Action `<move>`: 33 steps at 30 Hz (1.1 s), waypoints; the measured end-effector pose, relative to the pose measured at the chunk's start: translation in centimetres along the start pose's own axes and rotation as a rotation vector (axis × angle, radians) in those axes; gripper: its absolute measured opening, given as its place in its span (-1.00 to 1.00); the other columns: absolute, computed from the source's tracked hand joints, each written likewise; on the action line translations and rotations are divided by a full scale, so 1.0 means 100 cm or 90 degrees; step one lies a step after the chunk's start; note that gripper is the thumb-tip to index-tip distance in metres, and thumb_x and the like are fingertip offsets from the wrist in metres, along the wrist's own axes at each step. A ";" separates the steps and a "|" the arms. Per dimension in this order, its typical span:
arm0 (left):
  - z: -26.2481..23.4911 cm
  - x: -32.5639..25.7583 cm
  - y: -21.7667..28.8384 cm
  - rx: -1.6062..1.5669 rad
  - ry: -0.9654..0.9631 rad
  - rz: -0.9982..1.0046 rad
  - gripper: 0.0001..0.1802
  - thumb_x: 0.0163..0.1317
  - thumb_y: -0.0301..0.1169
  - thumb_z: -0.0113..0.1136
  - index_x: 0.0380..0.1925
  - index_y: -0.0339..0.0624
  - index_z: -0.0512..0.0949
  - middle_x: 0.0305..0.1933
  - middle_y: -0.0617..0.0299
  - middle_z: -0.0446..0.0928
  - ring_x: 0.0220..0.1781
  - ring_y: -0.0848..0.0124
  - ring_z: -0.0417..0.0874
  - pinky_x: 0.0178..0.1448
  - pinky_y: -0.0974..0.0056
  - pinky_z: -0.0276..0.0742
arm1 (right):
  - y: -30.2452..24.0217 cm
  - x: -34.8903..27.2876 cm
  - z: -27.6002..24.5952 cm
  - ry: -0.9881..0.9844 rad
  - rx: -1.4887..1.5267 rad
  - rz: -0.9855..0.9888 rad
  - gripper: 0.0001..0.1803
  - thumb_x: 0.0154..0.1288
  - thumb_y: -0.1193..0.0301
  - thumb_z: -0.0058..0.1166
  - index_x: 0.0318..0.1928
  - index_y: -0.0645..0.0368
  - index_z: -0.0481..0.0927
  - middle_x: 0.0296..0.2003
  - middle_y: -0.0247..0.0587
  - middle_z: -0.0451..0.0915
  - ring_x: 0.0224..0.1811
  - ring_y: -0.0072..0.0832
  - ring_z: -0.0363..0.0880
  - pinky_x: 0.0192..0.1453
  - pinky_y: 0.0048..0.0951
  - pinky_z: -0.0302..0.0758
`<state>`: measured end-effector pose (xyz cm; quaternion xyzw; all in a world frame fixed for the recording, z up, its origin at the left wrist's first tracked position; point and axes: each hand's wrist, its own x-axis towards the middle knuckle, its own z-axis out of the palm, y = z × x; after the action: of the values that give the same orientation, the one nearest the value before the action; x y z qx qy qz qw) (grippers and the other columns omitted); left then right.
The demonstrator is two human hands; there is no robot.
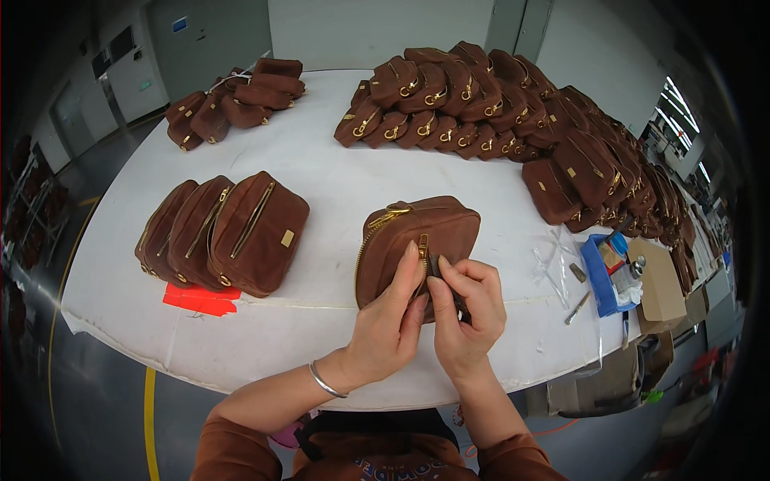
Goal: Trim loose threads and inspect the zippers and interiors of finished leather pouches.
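Person's left hand (383, 321) touches brown bag (454, 228), cannot tell if clamped; right hand (473, 311) pinches dark edge (435, 264) beside zip pull (423, 244). Three bags (192, 236) nine o'clock, blue bin (596, 276) three.

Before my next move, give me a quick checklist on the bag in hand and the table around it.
1. Both hands at the brown bag: ok, left hand and right hand meet at its front.
2. Front zip pull in sight: ok, gold, by the left fingertips.
3. Right hand's grip: cannot tell, what it pinches is mostly hidden.
4. Three brown bags apart from this one: ok, grouped to the left.
5. Tools all inside the blue tray: not ok, a slim tool lies on the white table.
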<state>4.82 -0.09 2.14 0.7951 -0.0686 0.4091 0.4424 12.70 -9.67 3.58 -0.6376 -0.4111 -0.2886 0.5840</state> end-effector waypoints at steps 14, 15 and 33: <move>0.001 -0.001 -0.001 0.001 0.018 0.015 -0.23 0.29 -0.69 0.03 0.46 -0.38 -0.04 0.21 -0.20 0.49 0.20 0.10 0.61 0.20 0.26 0.52 | 0.002 -0.003 0.000 0.008 0.038 0.014 -0.78 0.16 0.66 0.27 -0.14 0.32 0.68 -0.27 -0.16 0.56 -0.36 -0.48 0.53 -0.37 -0.54 0.46; 0.000 -0.001 0.000 0.001 0.016 0.015 -0.23 0.29 -0.69 0.03 0.46 -0.38 -0.04 0.21 -0.20 0.49 0.20 0.10 0.61 0.20 0.26 0.52 | 0.004 -0.005 0.001 0.016 0.084 0.054 -0.79 0.17 0.66 0.26 -0.14 0.32 0.68 -0.27 -0.16 0.56 -0.35 -0.49 0.53 -0.35 -0.55 0.45; 0.011 0.017 0.003 -0.251 0.105 -0.162 -0.32 0.41 -0.64 -0.13 0.49 -0.22 -0.05 0.43 -0.07 0.27 0.40 0.31 0.35 0.44 0.27 0.23 | 0.045 0.008 -0.084 0.054 -0.021 0.283 -0.67 0.30 0.46 0.17 0.06 0.26 0.52 -0.12 -0.10 0.47 -0.36 -0.41 0.50 -0.32 -0.42 0.48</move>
<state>6.44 -0.64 3.26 0.6596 -0.0101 0.3920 0.6412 17.92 -17.72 3.29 -0.7093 -0.2308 -0.1856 0.6396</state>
